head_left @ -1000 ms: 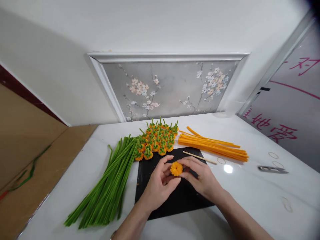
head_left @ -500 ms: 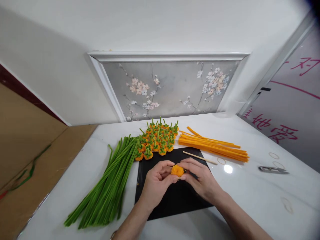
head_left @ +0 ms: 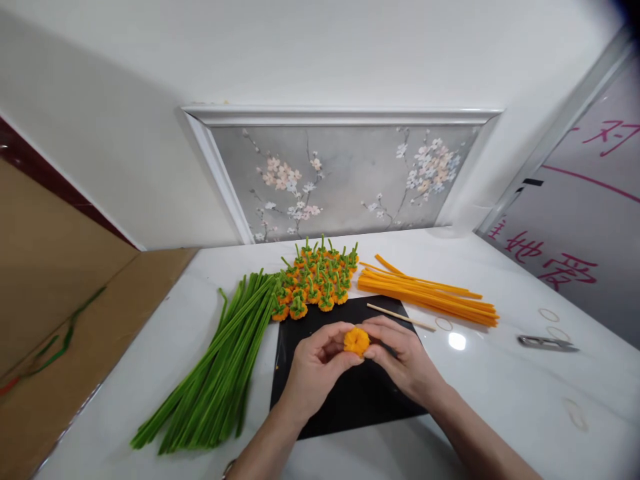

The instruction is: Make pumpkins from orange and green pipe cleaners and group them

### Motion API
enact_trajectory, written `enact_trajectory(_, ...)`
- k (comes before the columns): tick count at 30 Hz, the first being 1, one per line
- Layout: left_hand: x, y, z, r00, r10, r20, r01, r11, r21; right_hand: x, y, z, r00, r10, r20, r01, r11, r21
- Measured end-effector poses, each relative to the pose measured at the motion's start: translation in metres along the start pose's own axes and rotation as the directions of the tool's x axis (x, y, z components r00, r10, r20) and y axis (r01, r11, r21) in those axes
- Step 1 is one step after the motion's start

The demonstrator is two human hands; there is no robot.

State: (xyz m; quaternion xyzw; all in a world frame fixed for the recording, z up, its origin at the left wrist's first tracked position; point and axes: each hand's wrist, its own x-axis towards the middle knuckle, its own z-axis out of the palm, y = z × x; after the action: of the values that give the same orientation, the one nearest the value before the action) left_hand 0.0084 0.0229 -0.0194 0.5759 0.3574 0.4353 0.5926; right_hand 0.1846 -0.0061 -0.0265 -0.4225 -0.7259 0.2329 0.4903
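A small orange pipe-cleaner pumpkin (head_left: pixel 357 341) is pinched between both hands above a black mat (head_left: pixel 350 407), its round ribbed face turned up toward me. My left hand (head_left: pixel 320 363) grips it from the left with thumb and fingers. From the other side, my right hand (head_left: pixel 400 353) closes on its right edge with fingertips and thumb. Beyond the hands, several finished orange pumpkins with green stems (head_left: pixel 320 277) stand crowded together, partly over the mat's far edge. A thin wooden stick (head_left: pixel 400 317) lies across the mat's upper right corner.
Green pipe cleaners (head_left: pixel 215 373) lie in a heap to the left, orange pipe cleaners (head_left: pixel 425 293) in a bundle to the right. Thread snips (head_left: pixel 547 343) and several rubber bands (head_left: pixel 549 315) rest on the white table (head_left: pixel 500 407). Cardboard (head_left: pixel 125 313) borders the left side.
The pumpkin has tilted slightly in the fingers, so more of its round face shows. Both hands keep their pinch, and the view has shifted a little.
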Motion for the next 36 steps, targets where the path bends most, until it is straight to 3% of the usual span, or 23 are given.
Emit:
enact_trajectory(5, -0.001, 0.004, -0.003, 0.999, -0.01, 0.047, 0.01, 1.0, -0.009, 0.0, -0.001, -0.003, 0.995, -0.038, 0.095, 0.041, 0.999, -0.033)
enact_trajectory(16, 0.0, 0.008, -0.002, 0.997, -0.056, 0.053, 0.053, 0.998, 0.041, -0.001, 0.0, 0.003, 0.992, -0.039, 0.116, 0.041, 0.999, -0.014)
enact_trajectory(21, 0.001, 0.011, -0.006, 0.984, -0.047, 0.173, 0.063, 0.994, -0.086, 0.001, -0.002, 0.001, 0.991, -0.03, 0.128, 0.028, 0.999, 0.015)
enact_trajectory(25, 0.002, 0.011, -0.009, 0.98, -0.079, 0.184, 0.104, 0.985, -0.134, 0.001, -0.002, -0.001, 0.986, -0.022, 0.164, 0.019, 1.0, 0.023)
enact_trajectory(36, 0.002, 0.015, -0.007, 0.981, -0.106, 0.162, 0.134, 0.976, -0.172, -0.001, -0.005, -0.001, 0.996, -0.026, 0.086, 0.027, 1.0, -0.015)
